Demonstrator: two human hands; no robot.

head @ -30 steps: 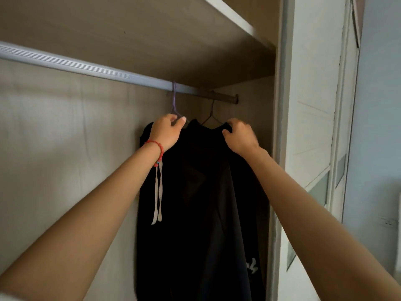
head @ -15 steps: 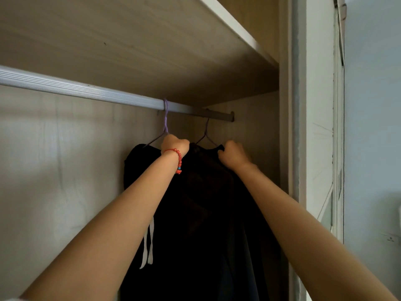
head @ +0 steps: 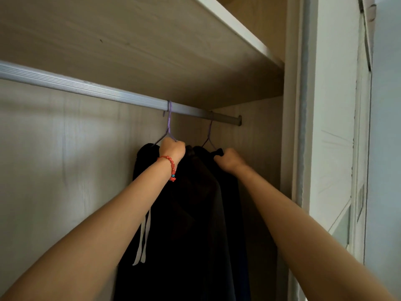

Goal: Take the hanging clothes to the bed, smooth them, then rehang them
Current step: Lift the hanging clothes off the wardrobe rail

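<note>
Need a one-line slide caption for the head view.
Both hands grip dark clothes on purple hangers at the wardrobe rail: left hand, right hand.

Both forearms are bare, with no sleeves in sight. The left wrist wears a red beaded bracelet [head: 171,165] with one small turquoise bead and a short red tassel end hanging from it.
</note>
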